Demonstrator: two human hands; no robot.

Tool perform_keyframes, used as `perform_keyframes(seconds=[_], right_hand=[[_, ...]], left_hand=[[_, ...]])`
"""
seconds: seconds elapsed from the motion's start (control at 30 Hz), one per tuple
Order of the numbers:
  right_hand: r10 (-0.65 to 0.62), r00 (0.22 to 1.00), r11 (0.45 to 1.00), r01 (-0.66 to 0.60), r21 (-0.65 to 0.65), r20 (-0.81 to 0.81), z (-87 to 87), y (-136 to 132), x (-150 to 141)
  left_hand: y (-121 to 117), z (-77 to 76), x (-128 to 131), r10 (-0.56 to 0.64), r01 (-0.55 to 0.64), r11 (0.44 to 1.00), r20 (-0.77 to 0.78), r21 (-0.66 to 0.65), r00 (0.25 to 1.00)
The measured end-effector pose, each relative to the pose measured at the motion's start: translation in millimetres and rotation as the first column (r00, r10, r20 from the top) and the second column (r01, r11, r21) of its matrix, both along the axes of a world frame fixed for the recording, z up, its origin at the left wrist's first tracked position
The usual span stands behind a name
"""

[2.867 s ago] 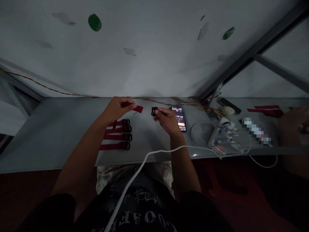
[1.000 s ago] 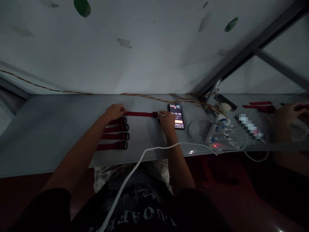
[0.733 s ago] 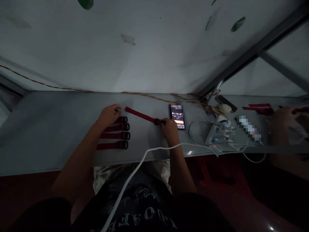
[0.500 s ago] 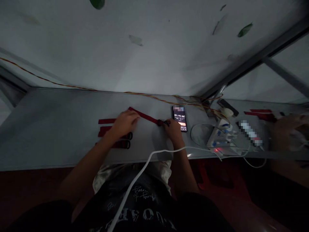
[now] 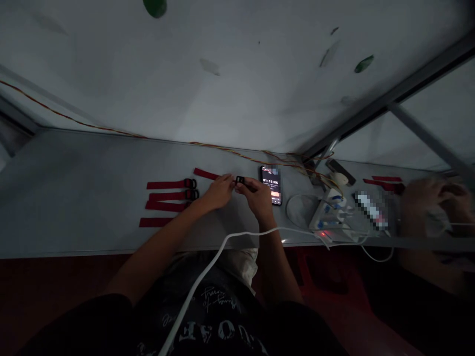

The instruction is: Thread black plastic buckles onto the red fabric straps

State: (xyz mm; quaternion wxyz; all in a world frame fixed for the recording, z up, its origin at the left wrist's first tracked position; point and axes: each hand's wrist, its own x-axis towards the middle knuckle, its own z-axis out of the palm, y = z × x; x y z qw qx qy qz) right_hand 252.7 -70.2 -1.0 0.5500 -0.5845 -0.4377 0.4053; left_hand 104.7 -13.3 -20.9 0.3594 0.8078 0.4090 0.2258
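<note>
My left hand (image 5: 221, 192) is closed on a red strap (image 5: 206, 173), close to the strap's buckle end. The strap's free end sticks out to the far left of that hand. A black buckle (image 5: 240, 179) shows between my two hands, pinched by the fingers of my right hand (image 5: 260, 200). How the strap passes through the buckle is too small to make out. Left of my hands, several more red straps (image 5: 165, 185) lie in a rough stack of rows on the grey table (image 5: 92, 198), some with black buckles (image 5: 190, 184) at their right ends.
Just right of my hands lies a phone (image 5: 270, 185) showing a timer. Beyond it are a power strip (image 5: 328, 210) with plugs and another phone (image 5: 372, 210). A white cable (image 5: 226, 242) crosses before me. At far right, a co-worker's hands (image 5: 434, 198) are near red straps (image 5: 386, 184).
My left hand has moved right along the strap to the buckle, beside my right hand. The buckle is now raised and turned in my fingers. The view has shifted slightly.
</note>
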Motion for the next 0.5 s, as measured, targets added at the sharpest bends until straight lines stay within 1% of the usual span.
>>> perform_keyframes(seconds=[0.07,0.1,0.17,0.2,0.23,0.27,0.3,0.33,0.37,0.43,0.47,0.5], right_hand=[[0.074,0.997,0.997,-0.074,0.005,-0.036,3.0,12,-12],[0.105,0.993,0.995,-0.104,0.006,-0.049,3.1,19,-18],[0.148,0.987,0.989,-0.148,0.009,-0.068,0.8,32,-30],[0.159,0.985,0.987,-0.159,0.009,-0.069,-1.4,39,-35],[0.161,0.986,0.987,-0.160,0.011,-0.046,-4.1,46,-40],[0.157,0.987,0.987,-0.157,0.012,0.014,-7.0,54,-44],[0.152,0.982,0.988,-0.155,0.014,0.115,-10.0,61,-48],[0.155,0.957,0.986,-0.163,0.015,0.244,-13.0,69,-52],[0.171,0.907,0.982,-0.189,0.007,0.384,-15.8,76,-56],[0.236,0.752,0.965,-0.257,-0.056,0.616,-20.6,88,-63],[0.277,0.674,0.954,-0.279,-0.111,0.684,-22.6,93,-67],[0.312,0.613,0.944,-0.283,-0.167,0.726,-24.2,97,-70]], left_hand=[[7,3.4,-11,0.029,-0.004,0.991,0.181,-0.134,0.983],[9,5.3,-18,0.061,-0.001,0.978,0.279,-0.211,0.958],[14,9.2,-36,0.179,-0.001,0.930,0.450,-0.368,0.875],[17,11.3,-45,0.238,-0.018,0.909,0.484,-0.416,0.842],[22,13.4,-56,0.283,-0.060,0.902,0.480,-0.428,0.830],[27,15.5,-66,0.321,-0.121,0.901,0.453,-0.417,0.832],[34,17.6,-77,0.350,-0.182,0.903,0.420,-0.390,0.837],[42,19.5,-87,0.377,-0.243,0.905,0.391,-0.351,0.840],[50,21.4,-98,0.387,-0.284,0.908,0.356,-0.308,0.851],[67,24.4,-116,0.364,-0.285,0.919,0.306,-0.273,0.880],[74,25.3,-124,0.340,-0.267,0.925,0.276,-0.270,0.899],[80,25.6,-130,0.318,-0.251,0.931,0.251,-0.263,0.914]])
